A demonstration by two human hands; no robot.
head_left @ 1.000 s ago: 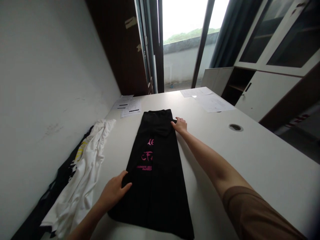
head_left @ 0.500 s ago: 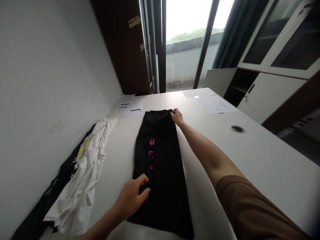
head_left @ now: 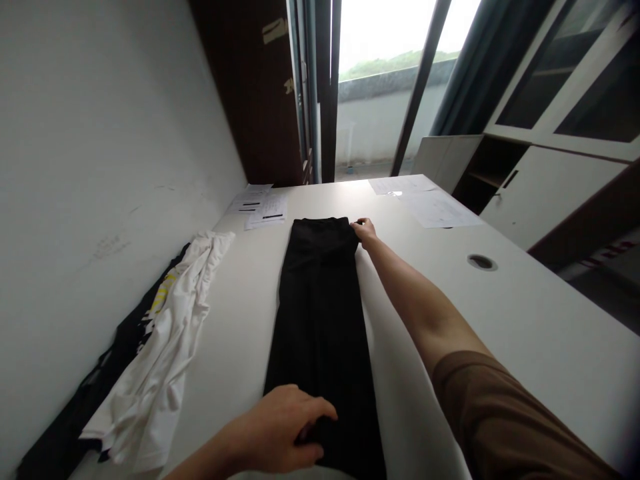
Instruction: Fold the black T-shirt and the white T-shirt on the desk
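Observation:
A black garment lies lengthwise on the white table, folded into a long narrow shape with no print showing on top. At its far right corner, my right hand pinches a bit of the dark fabric between thumb and fingers. Low over the near part of the cloth is my left hand, its thumb and fingers apart and nothing visible between them.
Along the wall at the left lie a white garment and a dark garment with yellow print. Papers rest at the far left, more papers at the far right. A round cable hole is in the tabletop.
The pink print on the black garment is now covered by black fabric. My left hand has moved nearer and to the right. My right hand has shifted slightly right.

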